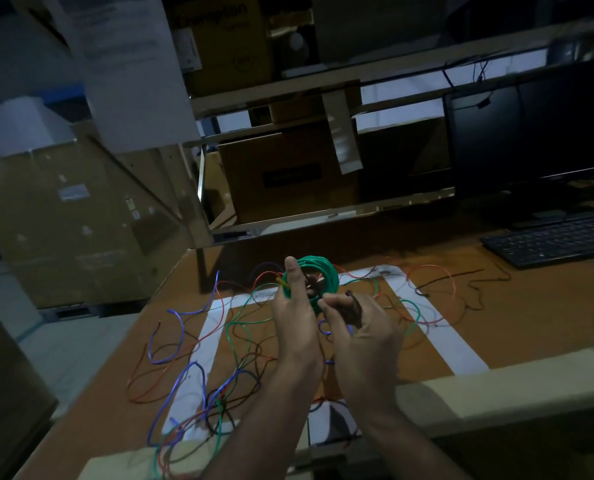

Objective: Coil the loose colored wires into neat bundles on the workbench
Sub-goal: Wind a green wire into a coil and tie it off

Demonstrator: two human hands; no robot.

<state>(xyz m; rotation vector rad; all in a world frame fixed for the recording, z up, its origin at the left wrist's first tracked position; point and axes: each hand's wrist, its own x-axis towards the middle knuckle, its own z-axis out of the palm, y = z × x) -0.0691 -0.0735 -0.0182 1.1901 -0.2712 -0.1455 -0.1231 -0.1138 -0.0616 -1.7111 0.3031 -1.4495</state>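
— Why are you holding the green coil (318, 273) up off the tabletop (517, 317) like that?

— I'm keeping it in my left hand (295, 313), thumb raised along its near side and fingers curled behind the loops, so I reckon the turns can't spring apart while I'm working on them. It's sitting just above and beyond that hand, clear of the mess underneath.

— And your right hand (361, 327)?

— It's pinching a dark wire (352, 306) just beside the coil, fingers closed on it. I can't tell whether it's a tie for the bundle or the next strand; it's too dim.

— Where's everything else?

— The loose wires (202, 372) are sprawling below and to the left of my hands, blue, red and green tangled over the white tape (423, 299). A few more are trailing off to the right, toward the keyboard (552, 240).

— So far along?

— I'm judging it early: one bundle forming, most still uncoiled.
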